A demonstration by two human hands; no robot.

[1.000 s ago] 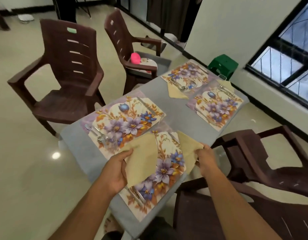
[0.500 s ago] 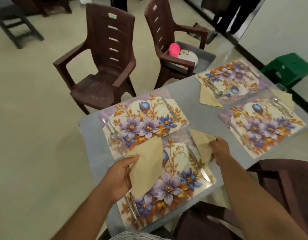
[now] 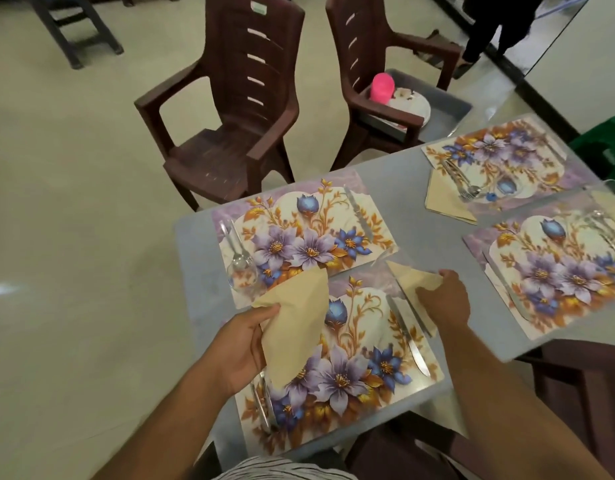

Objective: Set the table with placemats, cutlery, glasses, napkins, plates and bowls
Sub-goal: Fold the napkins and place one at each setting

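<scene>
No text, brand, number or sign can be read anywhere in the head view. A small pale green label [image 3: 258, 7] sits at the top of the backrest of the nearer brown chair [image 3: 230, 109], but it is too small and blurred for any writing on it to be made out. The placemats [image 3: 304, 237] carry only printed purple and blue flowers with gold leaves, without lettering.
</scene>
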